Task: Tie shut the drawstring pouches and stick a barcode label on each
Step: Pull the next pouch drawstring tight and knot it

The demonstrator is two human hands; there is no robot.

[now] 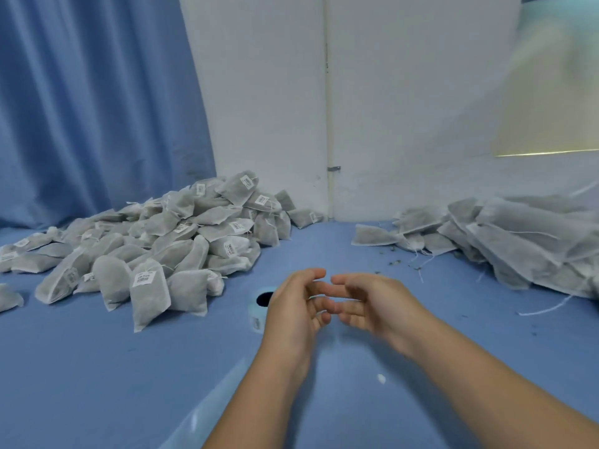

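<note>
A large heap of grey mesh pouches bearing white barcode labels (155, 241) lies at the left on the blue table (97, 367). A second heap of grey pouches with loose white strings (505, 241) lies at the right. My left hand (291, 306) and my right hand (369, 303) hover together above the table's middle, fingertips nearly touching, fingers relaxed and holding nothing that I can see. Both hands are blurred. A pale blue roll of labels (257, 311) stands just left of and partly behind my left hand.
A blue curtain (90, 108) hangs at the back left and a white wall (324, 92) stands behind the table. Dark crumbs (395, 262) and a loose white string (544, 307) lie near the right heap. A small white scrap (381, 378) lies close to me.
</note>
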